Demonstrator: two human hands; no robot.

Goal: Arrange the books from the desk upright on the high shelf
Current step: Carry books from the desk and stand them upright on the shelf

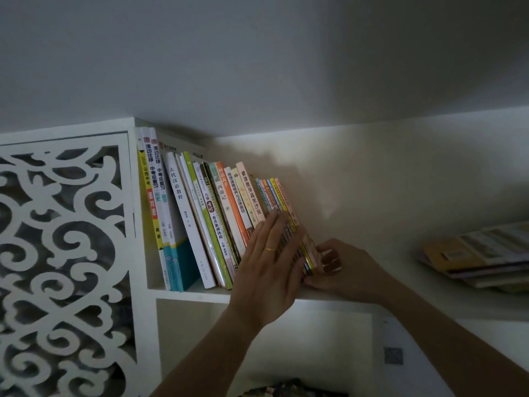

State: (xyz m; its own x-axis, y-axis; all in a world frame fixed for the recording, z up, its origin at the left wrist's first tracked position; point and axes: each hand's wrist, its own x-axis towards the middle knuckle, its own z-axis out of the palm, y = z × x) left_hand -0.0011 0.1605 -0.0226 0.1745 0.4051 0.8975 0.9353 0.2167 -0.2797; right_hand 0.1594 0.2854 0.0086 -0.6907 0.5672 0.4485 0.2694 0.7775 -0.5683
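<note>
A row of books [200,213] stands on the high white shelf [189,295], leaning left against the shelf's side panel. At the row's right end are several thin, colourful books [276,196]. My left hand [270,262], wearing a gold ring, lies flat with straight fingers against the spines of these thin books. My right hand [340,267] is at the bottom right of the row, its fingers curled round the lower edge of the outermost thin book [310,253].
A white carved lattice panel [63,253] fills the left side. A flat stack of books [481,253] lies on the shelf at the far right. Below the shelf is an open white compartment [286,345]. The ceiling is close above.
</note>
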